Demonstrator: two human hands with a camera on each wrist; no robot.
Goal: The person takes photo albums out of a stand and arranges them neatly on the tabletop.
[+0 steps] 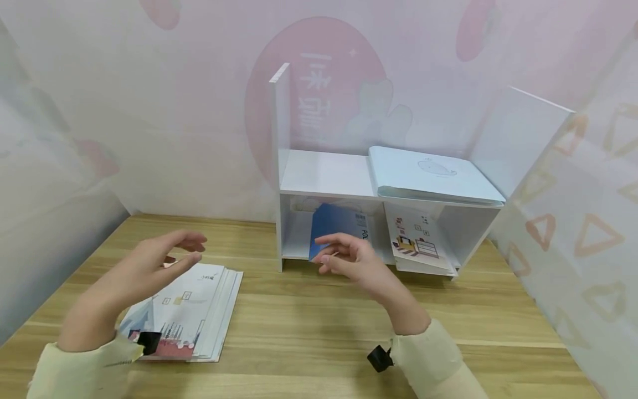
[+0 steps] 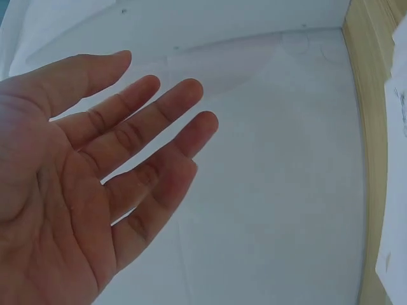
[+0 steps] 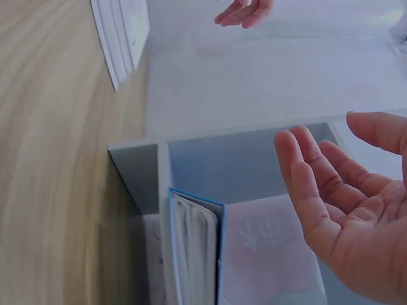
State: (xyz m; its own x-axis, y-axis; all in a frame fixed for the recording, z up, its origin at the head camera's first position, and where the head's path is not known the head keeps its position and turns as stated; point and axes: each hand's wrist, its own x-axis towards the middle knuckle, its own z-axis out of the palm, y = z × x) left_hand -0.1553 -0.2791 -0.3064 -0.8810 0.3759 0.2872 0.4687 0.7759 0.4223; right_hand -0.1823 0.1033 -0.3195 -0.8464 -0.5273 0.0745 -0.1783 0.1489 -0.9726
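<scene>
My left hand [image 1: 144,271] hovers over a stack of white illustrated books [image 1: 186,310] on the left of the table. In the left wrist view its palm faces the camera, with the fingers spread, slightly bent and holding nothing. Loosely bent and empty too, my right hand [image 1: 361,266] is in front of a white two-level shelf [image 1: 324,173]. Behind that hand, in the lower compartment, a blue album-like book [image 1: 334,219] lies tilted; the hand covers part of it. The right wrist view shows its page edges [image 3: 194,248], apart from the fingers.
A pale blue binder with a whale drawing [image 1: 433,169] lies on the shelf's upper level. An illustrated white book [image 1: 416,241] sits at the lower right, its front edge near the shelf's front. Printed cloth [image 1: 199,111] hangs behind the wooden table [image 1: 279,332].
</scene>
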